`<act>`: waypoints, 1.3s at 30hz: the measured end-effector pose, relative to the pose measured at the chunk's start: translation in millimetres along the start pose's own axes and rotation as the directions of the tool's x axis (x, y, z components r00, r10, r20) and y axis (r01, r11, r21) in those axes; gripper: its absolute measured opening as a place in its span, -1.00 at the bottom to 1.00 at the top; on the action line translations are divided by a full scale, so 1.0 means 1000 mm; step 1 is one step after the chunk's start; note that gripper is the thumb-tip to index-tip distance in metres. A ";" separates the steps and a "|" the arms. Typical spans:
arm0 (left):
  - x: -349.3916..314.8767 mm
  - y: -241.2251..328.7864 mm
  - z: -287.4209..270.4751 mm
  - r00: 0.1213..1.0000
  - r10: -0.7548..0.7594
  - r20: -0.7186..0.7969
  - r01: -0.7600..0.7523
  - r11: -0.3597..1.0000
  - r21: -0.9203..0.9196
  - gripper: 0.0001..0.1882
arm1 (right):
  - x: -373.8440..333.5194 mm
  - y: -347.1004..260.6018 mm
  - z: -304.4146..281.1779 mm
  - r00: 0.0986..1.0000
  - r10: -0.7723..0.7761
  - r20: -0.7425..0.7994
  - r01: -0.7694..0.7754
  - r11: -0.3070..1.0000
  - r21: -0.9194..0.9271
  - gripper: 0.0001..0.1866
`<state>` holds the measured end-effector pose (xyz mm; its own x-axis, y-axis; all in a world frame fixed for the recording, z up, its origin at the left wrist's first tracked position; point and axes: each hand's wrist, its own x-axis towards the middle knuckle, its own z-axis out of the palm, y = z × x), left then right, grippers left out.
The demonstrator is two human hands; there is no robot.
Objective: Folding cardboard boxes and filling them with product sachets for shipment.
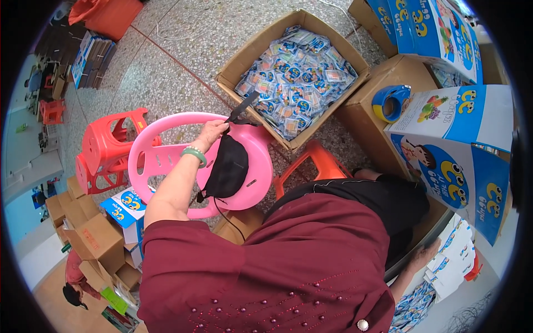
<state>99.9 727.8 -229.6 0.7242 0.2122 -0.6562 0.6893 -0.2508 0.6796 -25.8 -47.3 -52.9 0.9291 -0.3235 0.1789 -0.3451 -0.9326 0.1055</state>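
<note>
the black pouch [229,166] lies across the seat of the pink chair [261,161], its long axis slanting from lower left to upper right, with its black strap [244,106] pointing on toward the open carton [255,54]; the left hand [211,134] is clamped on the pouch's strap end, seemingly steadying it there while the seat bears most of the weight; the right hand [425,256] shows at the lower right, beside white sheets [452,258], and one cannot tell whether its fingers are closed; the open carton, full of small packets [297,77], stands just beyond the chair, probably to be within reach; a blue tape roll [378,105] stands on a brown carton [369,83] nearby, likely for the same reason.
</note>
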 end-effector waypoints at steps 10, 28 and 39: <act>-0.001 -0.008 -0.010 0.991 -0.128 -0.046 0.107 0.943 -0.315 -0.75 | -0.002 0.004 -0.002 1.000 0.015 0.005 -0.015 1.000 -0.002 -0.24; 0.007 -0.163 0.015 0.972 -0.211 -0.101 0.200 0.973 -0.115 -0.52 | -0.001 -0.006 -0.006 1.000 -0.010 -0.014 0.009 1.000 -0.026 -0.24; 0.001 -0.046 0.010 0.953 -0.228 0.202 0.272 0.935 -0.228 -0.55 | -0.002 -0.011 -0.011 1.000 -0.011 0.000 0.011 1.000 -0.024 -0.25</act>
<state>69.0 730.6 -264.7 0.5288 0.0688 -0.8459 0.8459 0.0380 0.5319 -25.4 -35.0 -44.0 0.9330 -0.3130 0.1777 -0.3376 -0.9322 0.1306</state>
